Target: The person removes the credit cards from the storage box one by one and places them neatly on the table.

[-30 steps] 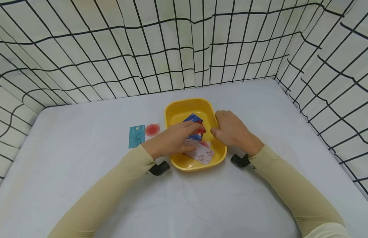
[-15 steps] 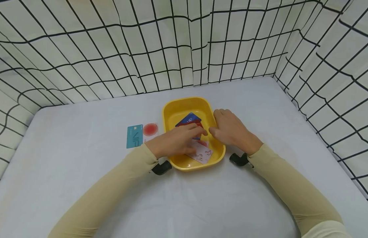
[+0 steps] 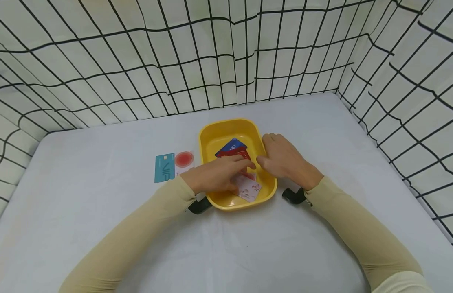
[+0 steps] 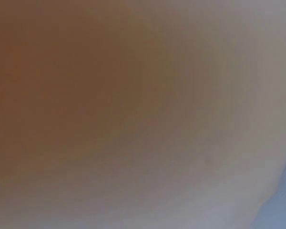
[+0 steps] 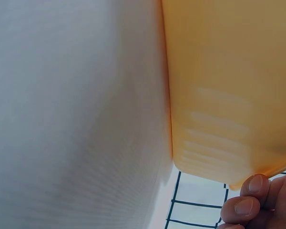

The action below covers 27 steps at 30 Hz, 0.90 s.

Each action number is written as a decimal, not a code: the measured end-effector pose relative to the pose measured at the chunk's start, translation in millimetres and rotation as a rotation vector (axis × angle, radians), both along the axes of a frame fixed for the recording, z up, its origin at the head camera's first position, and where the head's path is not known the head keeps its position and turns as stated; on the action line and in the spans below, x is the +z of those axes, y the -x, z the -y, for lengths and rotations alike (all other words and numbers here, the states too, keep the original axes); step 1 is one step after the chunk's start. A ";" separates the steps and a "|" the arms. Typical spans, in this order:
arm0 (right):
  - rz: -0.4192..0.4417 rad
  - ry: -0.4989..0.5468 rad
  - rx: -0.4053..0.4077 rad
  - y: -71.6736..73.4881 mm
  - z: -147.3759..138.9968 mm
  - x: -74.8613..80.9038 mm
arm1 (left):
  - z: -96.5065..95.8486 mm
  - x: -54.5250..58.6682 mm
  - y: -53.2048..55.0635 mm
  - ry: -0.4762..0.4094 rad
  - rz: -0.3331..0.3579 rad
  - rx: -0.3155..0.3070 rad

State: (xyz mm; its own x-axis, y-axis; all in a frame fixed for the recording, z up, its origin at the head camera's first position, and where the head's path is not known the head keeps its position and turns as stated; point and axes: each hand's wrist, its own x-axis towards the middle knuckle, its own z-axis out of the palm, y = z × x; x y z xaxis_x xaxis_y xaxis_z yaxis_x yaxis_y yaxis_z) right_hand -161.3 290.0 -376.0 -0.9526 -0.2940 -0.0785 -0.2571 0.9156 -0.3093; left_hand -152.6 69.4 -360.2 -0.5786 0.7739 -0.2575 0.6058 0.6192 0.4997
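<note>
Where the person's two hands meet over the table, a yellow tray sits flat on the white cloth, and several cards lie loosely inside it. Towards its far end I can see a blue card, partly covered by a red card; nearer the person is a pale card with pink marks, tilted across the tray floor. A reddish patch shows just behind that one, too covered for me to make out.

The left hand reaches over the tray's left rim, fingers bent above the cards, though I cannot tell whether it pinches one; its wrist view is only a blur. The right hand grips the right rim, fingertips curled at the outside edge.

Outside the tray, just to its left, lie a teal card and a card with a red circle, side by side. Behind everything rise white walls crossed by a black grid.
</note>
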 end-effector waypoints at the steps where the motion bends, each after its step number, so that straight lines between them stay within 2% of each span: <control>1: -0.001 0.000 0.001 0.0 0.0 -0.1 | -0.2 0.0 0.3 0.002 -0.003 -0.002; 13: 0.006 -0.001 -0.007 -0.1 0.1 0.0 | -4.1 -2.6 2.3 0.032 -0.025 -0.021; 27: 0.019 -0.002 -0.017 -0.6 1.2 1.3 | -3.6 -3.7 1.5 0.033 -0.010 -0.019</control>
